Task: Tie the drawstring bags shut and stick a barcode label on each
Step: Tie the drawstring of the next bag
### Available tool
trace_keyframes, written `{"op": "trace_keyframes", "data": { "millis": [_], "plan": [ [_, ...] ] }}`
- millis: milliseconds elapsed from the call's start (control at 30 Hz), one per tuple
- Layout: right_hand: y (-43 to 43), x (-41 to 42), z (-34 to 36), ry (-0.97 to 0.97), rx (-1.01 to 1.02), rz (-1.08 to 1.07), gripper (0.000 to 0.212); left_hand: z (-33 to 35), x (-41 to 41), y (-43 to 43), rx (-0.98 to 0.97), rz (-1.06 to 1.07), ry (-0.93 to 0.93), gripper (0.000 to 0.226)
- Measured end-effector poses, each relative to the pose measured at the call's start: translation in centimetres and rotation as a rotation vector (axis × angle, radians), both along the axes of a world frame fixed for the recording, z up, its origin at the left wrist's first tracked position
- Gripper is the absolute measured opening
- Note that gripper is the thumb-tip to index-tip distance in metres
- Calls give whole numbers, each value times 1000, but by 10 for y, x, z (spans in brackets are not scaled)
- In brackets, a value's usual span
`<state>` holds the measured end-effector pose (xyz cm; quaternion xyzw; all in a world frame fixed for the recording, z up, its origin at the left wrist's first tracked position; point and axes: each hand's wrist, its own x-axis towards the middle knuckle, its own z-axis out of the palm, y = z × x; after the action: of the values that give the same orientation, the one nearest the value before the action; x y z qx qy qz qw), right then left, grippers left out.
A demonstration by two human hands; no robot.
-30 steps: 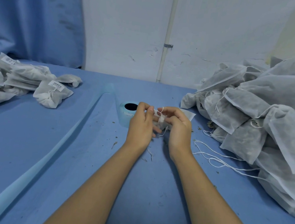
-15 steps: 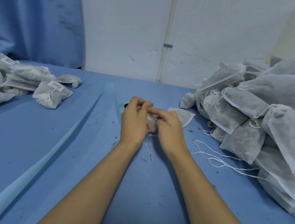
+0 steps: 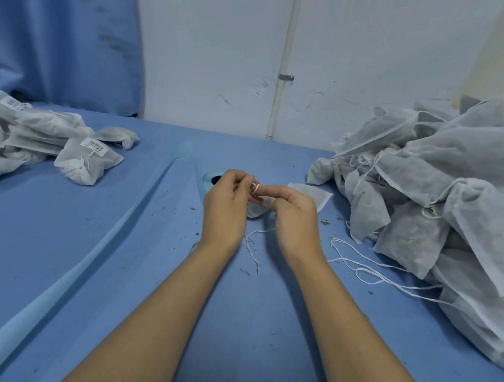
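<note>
A small white drawstring bag [image 3: 307, 194] lies on the blue table behind my hands, with only its far corner and gathered neck showing. My left hand [image 3: 225, 206] and my right hand [image 3: 293, 217] meet over its neck. Both pinch the white drawstring [image 3: 255, 186], which loops round my right forefinger. The string's loose ends [image 3: 252, 247] trail down onto the table between my wrists. The light-blue label roll [image 3: 209, 179] stands just behind my left hand, mostly hidden.
A big heap of untied white bags [image 3: 449, 213] fills the right side, with loose strings [image 3: 370, 270] lying out in front. Labelled, tied bags [image 3: 88, 158] are piled at the left. A pale blue strip [image 3: 78, 274] runs diagonally across the table. A white wall stands behind.
My hands dropped toward the table, then the right forefinger lifted with a loop of string round it. The bag stayed put beneath them.
</note>
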<state>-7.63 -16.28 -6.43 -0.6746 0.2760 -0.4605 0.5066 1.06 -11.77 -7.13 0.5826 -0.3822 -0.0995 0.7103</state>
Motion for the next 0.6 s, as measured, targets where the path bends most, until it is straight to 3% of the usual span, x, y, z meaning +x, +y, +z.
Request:
{"op": "trace_keyframes", "data": {
  "millis": [133, 233, 367, 500, 600],
  "plan": [
    [-1, -4, 0, 55, -12, -43, 41, -3, 2, 2, 48, 13, -131, 13],
    [-2, -5, 1, 37, 97, 13, 41, -3, 4, 4, 64, 28, -176, 14],
    [-2, -6, 4, -60, 256, 110, 38, -2, 5, 6, 47, 14, -148, 14],
    [0, -8, 3, -69, 270, 127, 16, -2, 5, 6, 81, -29, -127, 14],
    [0, -7, 1, -69, 277, 76, 15, -3, 4, 6, 123, -88, -82, 16]
  ]
}}
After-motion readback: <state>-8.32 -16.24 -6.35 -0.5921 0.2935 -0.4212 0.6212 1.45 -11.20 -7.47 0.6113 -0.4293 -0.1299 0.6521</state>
